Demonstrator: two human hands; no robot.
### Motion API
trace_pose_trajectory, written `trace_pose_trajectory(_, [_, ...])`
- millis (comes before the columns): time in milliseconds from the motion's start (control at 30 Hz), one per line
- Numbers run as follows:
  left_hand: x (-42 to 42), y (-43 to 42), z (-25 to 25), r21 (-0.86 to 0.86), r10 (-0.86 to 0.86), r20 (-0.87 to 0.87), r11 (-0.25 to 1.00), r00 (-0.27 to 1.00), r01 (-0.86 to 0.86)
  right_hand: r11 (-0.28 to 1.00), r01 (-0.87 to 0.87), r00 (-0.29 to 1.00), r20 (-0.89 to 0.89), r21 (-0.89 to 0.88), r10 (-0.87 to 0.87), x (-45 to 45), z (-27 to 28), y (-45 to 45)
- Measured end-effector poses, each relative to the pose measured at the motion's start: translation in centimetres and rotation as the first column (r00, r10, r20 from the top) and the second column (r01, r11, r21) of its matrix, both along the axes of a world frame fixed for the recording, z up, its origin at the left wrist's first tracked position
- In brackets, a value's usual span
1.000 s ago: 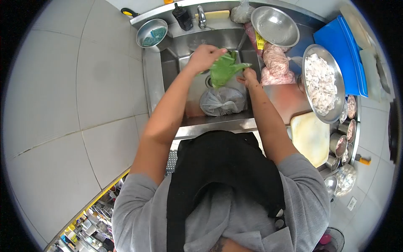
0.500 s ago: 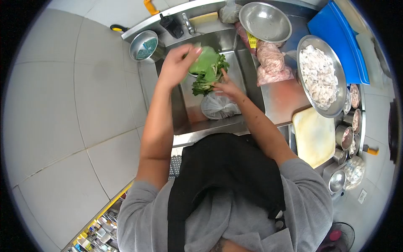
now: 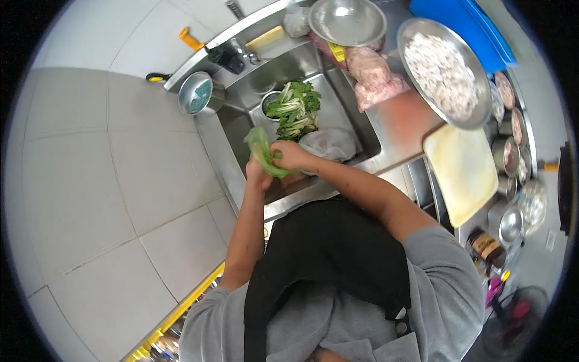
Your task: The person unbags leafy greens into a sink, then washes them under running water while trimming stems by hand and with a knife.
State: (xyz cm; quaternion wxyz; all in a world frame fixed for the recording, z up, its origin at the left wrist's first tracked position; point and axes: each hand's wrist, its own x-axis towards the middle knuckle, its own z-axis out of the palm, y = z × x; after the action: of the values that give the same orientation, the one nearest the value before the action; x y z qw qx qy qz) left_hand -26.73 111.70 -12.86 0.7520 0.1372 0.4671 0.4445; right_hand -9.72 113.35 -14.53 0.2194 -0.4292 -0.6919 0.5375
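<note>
Over the near left corner of the steel sink [image 3: 356, 114], my left hand [image 3: 259, 175] and my right hand [image 3: 288, 155] are closed on a green plastic bag [image 3: 258, 140]. The bag looks thin, crumpled and a little blurred. Beyond my hands, a heap of leafy greens [image 3: 297, 111] with pale stems lies loose in the sink. A whitish plastic bag [image 3: 330, 145] sits beside the greens, close to my right forearm. A small round metal bowl or strainer [image 3: 269, 104] is partly hidden by the leaves.
A metal pot [image 3: 208, 104] with blue-green scrubbers stands on the sink's left edge, near the tap [image 3: 250, 55]. To the right are bagged meat [image 3: 377, 78], a bowl of white pieces [image 3: 446, 75], a cutting board [image 3: 461, 172] and a blue bin [image 3: 470, 30].
The greens have left my hands and lie in the sink. The green bag has come down toward my body, with both hands now on it. The view has shifted.
</note>
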Motion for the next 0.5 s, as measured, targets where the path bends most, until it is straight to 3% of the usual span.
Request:
trace_pose_trajectory(33, [1.7, -0.2, 0.6, 0.037, 0.057, -0.300, 0.998, 0.952, -0.048, 0.972, 0.144, 0.989, -0.002, 0.185, -0.146, 0.1, 0.2, -1.2])
trace_pose_trajectory(67, [2.2, 0.2, 0.2, 0.035, 0.014, -0.294, 0.999, 0.956, -0.004, 0.887, 0.282, 0.955, -0.023, 0.365, -0.295, 0.4, 0.3, -2.1])
trace_pose_trajectory(133, [3.9, 1.2, -1.0, 0.204, 0.027, -0.454, 0.976, 0.891, 0.074, 0.757, 0.489, 0.844, -0.017, 0.433, -0.536, 1.3, 0.5, -4.0])
trace_pose_trajectory(167, [5.2, 0.8, -0.7, 0.341, -0.026, -0.352, 0.927, 0.936, 0.154, 0.751, 0.561, 0.822, -0.124, 0.349, -0.556, 2.4, 0.9, -5.0])
trace_pose_trajectory(200, [6.4, 0.8, 0.1, 0.261, -0.123, -0.392, 0.936, 0.912, 0.238, 0.727, 0.634, 0.773, -0.233, 0.261, -0.590, 3.7, 1.4, -6.6])
trace_pose_trajectory(267, [9.5, -0.6, 1.9, 0.255, -0.351, -0.337, 0.859, 0.874, 0.443, 0.635, 0.741, 0.672, -0.211, 0.220, -0.710, 6.1, 2.2, -10.1])
trace_pose_trajectory(300, [9.8, -0.3, 0.9, 0.300, -0.570, -0.203, 0.738, 0.796, 0.604, 0.543, 0.812, 0.579, -0.172, 0.214, -0.797, 7.8, 2.4, -12.9])
trace_pose_trajectory(367, [12.2, -2.7, 4.7, 0.182, -0.683, -0.367, 0.613, 0.631, 0.769, 0.501, 0.851, 0.512, -0.033, 0.158, -0.859, 11.4, 2.9, -18.3])
trace_pose_trajectory(400, [12.2, -2.9, 4.6, 0.177, -0.672, -0.475, 0.560, 0.568, 0.810, 0.269, 0.936, 0.304, -0.137, 0.227, -0.943, 12.2, 1.3, -21.3])
trace_pose_trajectory(467, [12.3, -2.8, 3.7, 0.149, -0.621, -0.634, 0.487, 0.461, 0.861, 0.063, 0.995, 0.063, 0.007, -0.074, -0.998, 15.8, 2.1, -29.2])
trace_pose_trajectory(500, [11.6, -2.4, 2.6, 0.116, -0.600, -0.686, 0.466, 0.410, 0.877, -0.109, 0.977, -0.106, 0.029, -0.183, -0.994, 16.9, 0.5, -33.2])
